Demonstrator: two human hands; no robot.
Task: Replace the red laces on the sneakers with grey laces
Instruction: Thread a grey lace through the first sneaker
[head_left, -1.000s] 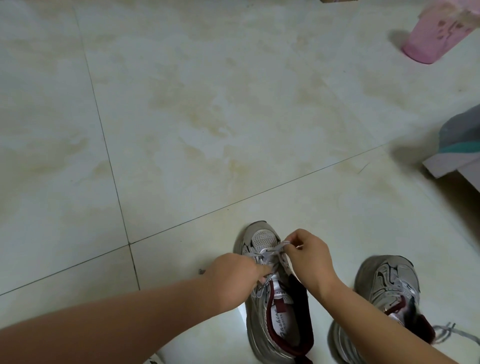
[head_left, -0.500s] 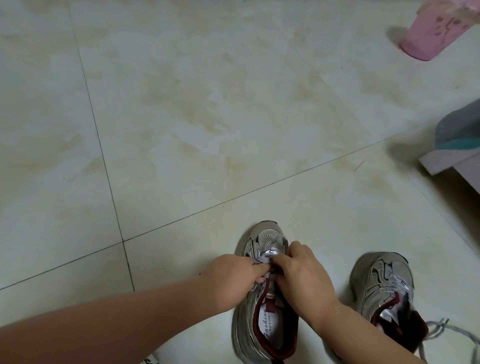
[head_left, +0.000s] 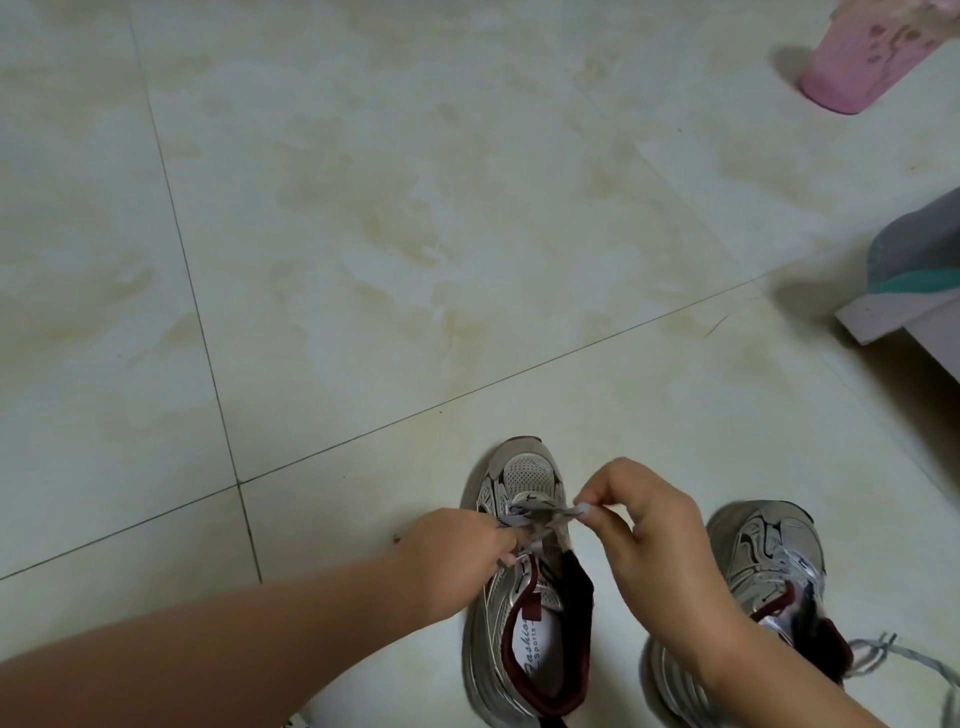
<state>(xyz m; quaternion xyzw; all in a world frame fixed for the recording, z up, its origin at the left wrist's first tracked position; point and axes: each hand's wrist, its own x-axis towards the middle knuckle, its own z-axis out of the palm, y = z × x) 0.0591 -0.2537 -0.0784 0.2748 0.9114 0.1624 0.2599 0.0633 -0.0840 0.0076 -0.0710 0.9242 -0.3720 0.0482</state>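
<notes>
1. Head view showed a grey and silver mesh sneaker with dark red lining (head_left: 524, 613) standing toe-away on the pale tiled floor (head_left: 363, 234), near its closest edge.
2. A flat grey lace (head_left: 537, 514) stretched across the sneaker's lowest eyelets, just behind the toe.
3. The left hand (head_left: 457, 556) pinched one end of the lace at the shoe's left side; the right hand (head_left: 644, 535) pinched the other end between thumb and forefinger just right of the shoe.
4. A second matching sneaker (head_left: 769, 582) stood close by on the right, loose grey lace (head_left: 893, 660) trailing from it.
5. A pink plastic cup (head_left: 862, 62) sat at the far right corner.
</notes>
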